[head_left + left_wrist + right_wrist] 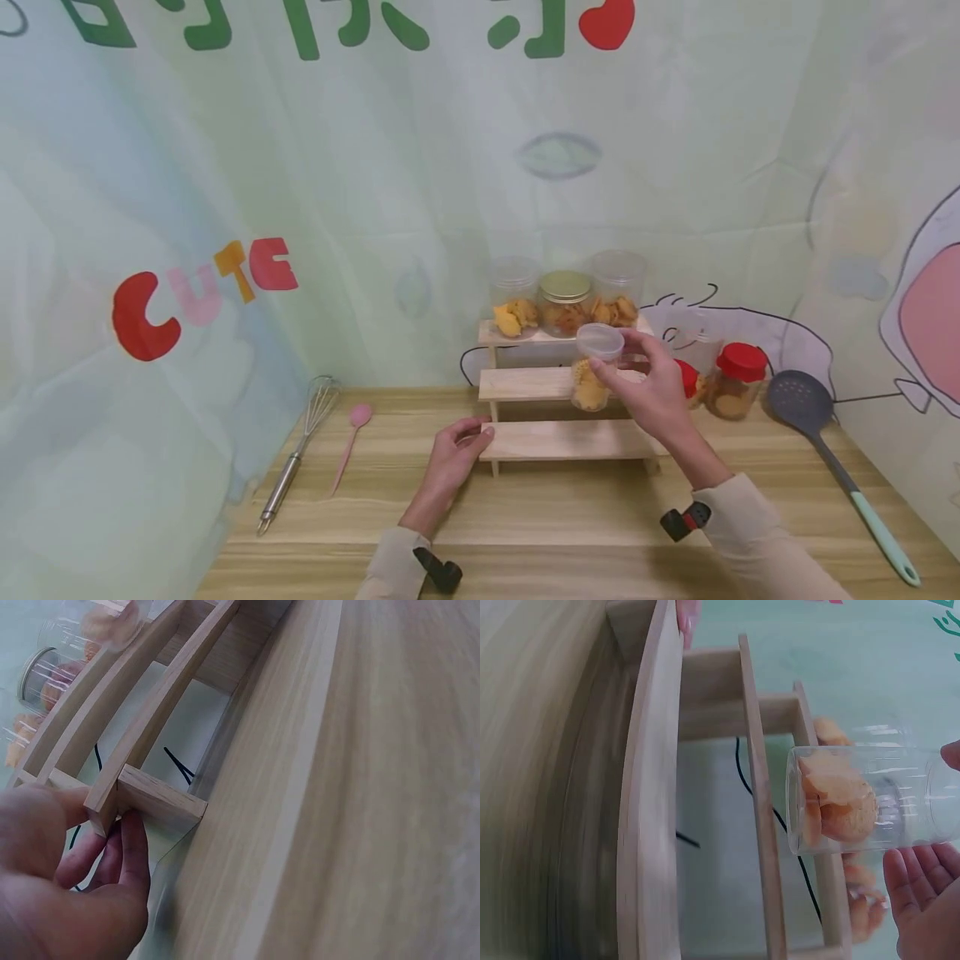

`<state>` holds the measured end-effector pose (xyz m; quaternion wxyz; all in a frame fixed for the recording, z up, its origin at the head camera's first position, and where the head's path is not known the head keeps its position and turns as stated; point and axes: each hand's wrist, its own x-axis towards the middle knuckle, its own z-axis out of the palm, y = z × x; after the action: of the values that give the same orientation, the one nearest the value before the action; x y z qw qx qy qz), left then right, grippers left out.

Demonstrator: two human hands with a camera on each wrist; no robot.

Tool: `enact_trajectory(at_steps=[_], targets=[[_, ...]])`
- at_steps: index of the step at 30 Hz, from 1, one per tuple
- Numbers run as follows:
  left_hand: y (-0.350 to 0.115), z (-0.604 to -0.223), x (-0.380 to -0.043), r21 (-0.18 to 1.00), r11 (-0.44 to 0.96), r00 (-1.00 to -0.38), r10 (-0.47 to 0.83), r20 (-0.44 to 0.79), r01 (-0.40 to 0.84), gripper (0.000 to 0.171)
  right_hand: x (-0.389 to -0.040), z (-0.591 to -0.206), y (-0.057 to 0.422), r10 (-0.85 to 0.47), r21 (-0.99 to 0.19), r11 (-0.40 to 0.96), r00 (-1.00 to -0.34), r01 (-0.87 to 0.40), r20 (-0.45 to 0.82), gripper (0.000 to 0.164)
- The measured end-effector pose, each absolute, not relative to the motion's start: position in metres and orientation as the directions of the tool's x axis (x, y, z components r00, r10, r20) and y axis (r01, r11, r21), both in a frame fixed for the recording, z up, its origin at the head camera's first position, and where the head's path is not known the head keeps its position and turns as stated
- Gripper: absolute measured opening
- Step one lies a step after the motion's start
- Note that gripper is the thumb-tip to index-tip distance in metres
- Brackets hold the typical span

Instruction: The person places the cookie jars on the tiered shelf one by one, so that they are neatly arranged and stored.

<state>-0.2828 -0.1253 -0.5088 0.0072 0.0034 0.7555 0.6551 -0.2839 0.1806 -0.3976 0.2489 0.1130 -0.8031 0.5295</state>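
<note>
My right hand (pixel 654 390) grips a clear jar (pixel 591 392) of cookies near its pale translucent lid. The jar stands upright before the middle step of a three-step wooden shelf stand (pixel 562 440). In the right wrist view, the cookies in the jar (pixel 840 799) lie at the end away from the fingers. My left hand (pixel 447 457) pinches the left end of the lowest step; the left wrist view shows its thumb on one face of the board (pixel 142 735) and fingers beneath. On the top step sit a gold-lidded jar (pixel 566 310) and two clear jars (pixel 514 300) with snacks.
Right of the stand are a red-lidded jar (pixel 738 383), another red lid (pixel 687 379) partly behind my hand, and a slotted skimmer (pixel 802 404) with a mint handle. A whisk (pixel 300 454) and a pink spoon (pixel 352 442) lie at left. A printed cloth (pixel 420 183) backs the table.
</note>
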Motion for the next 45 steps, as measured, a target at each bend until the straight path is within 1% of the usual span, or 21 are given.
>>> enact_trajectory(at_steps=[5,10,15,19,28,37,41,45], targets=[[-0.124,-0.509,-0.282,0.992,0.129,-0.999,0.031,0.006,0.01,0.045,-0.293,-0.398,0.158,0.082,-0.818,0.39,-0.868,-0.423,0.489,0.066],[-0.124,-0.509,-0.282,0.991,0.13,-0.999,0.031,0.008,0.012,0.044,-0.303,-0.396,0.135,0.066,-0.82,0.371,-0.868,-0.436,0.492,0.069],[-0.124,-0.509,-0.282,0.99,0.139,-1.0,0.024,-0.013,-0.009,0.044,-0.312,-0.393,0.113,0.017,-0.808,0.321,-0.85,-0.494,0.526,0.065],[-0.124,-0.51,-0.281,0.991,0.131,-1.0,0.022,-0.011,-0.008,0.043,-0.319,-0.394,0.1,-0.013,-0.804,0.3,-0.846,-0.513,0.534,0.063],[-0.124,-0.508,-0.282,0.993,0.118,-1.0,0.027,0.012,0.015,0.041,-0.326,-0.395,0.094,-0.062,-0.795,0.317,-0.847,-0.518,0.527,0.064],[-0.124,-0.482,-0.269,0.993,0.116,-0.999,0.051,0.004,0.01,0.039,-0.325,-0.399,0.094,-0.07,-0.815,0.349,-0.88,-0.462,0.469,0.066],[-0.125,-0.495,-0.276,0.992,0.124,-0.999,0.034,0.009,0.013,0.041,-0.325,-0.402,0.094,-0.072,-0.819,0.356,-0.887,-0.45,0.456,0.066],[-0.124,-0.493,-0.273,0.992,0.127,-0.999,0.034,0.019,0.023,0.041,-0.324,-0.404,0.093,-0.07,-0.824,0.349,-0.889,-0.446,0.452,0.066]])
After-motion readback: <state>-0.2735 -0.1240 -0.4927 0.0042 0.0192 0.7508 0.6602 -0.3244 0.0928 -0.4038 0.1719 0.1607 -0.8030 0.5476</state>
